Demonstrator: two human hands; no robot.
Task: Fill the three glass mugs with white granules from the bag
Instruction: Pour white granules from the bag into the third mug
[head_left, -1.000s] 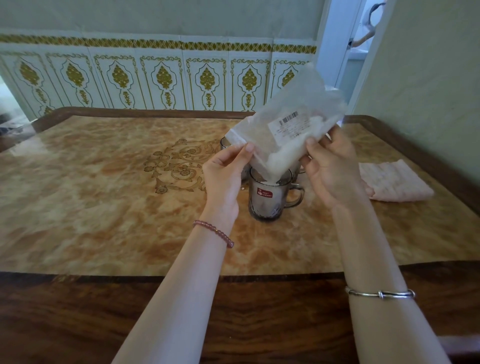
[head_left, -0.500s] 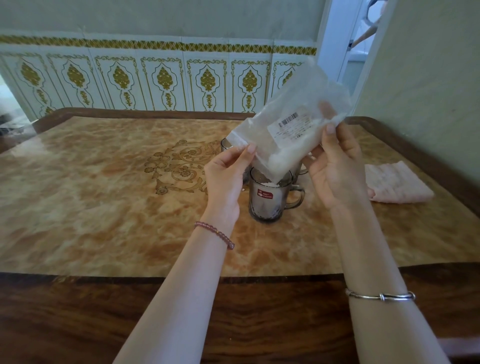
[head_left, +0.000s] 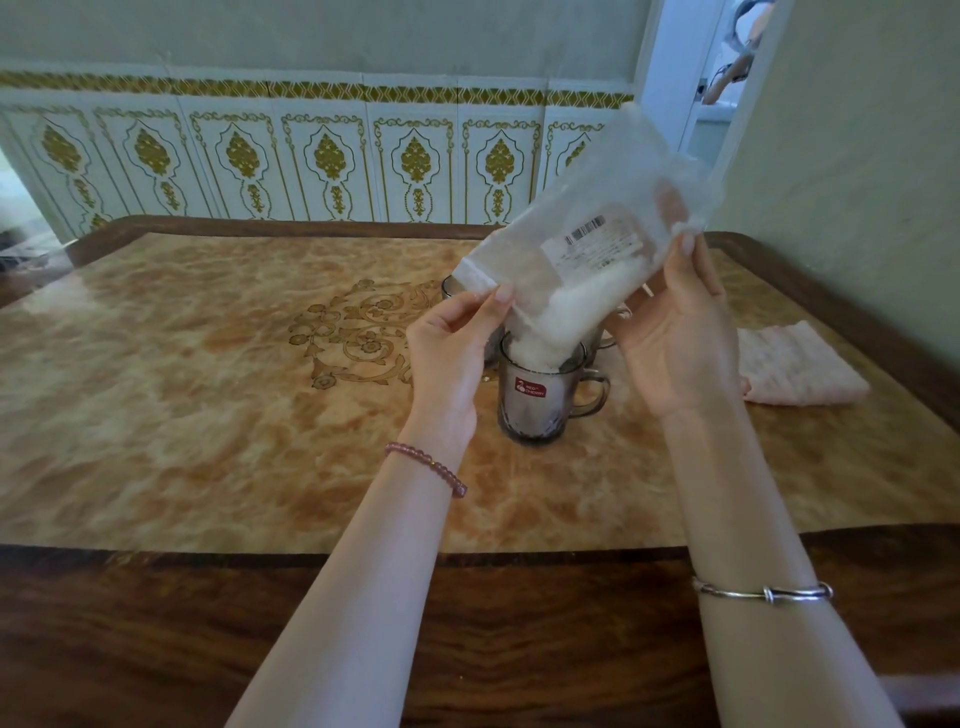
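Since the earlier frames the clear plastic bag of white granules (head_left: 587, 249) has tipped steeper, its mouth now pouring into the nearest smoky glass mug (head_left: 540, 400). The left hand (head_left: 452, 358) pinches the bag's lower edge; the right hand (head_left: 675, 332) grips its raised end. Two more mugs (head_left: 602, 338) seem to stand behind, mostly hidden. The marbled brown table (head_left: 182, 415) also holds a folded pink cloth (head_left: 800, 371) beneath gold-patterned wall tiles (head_left: 322, 161).

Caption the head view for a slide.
Both hands, left and right, tip the bag, pouring white granules into the nearest mug.
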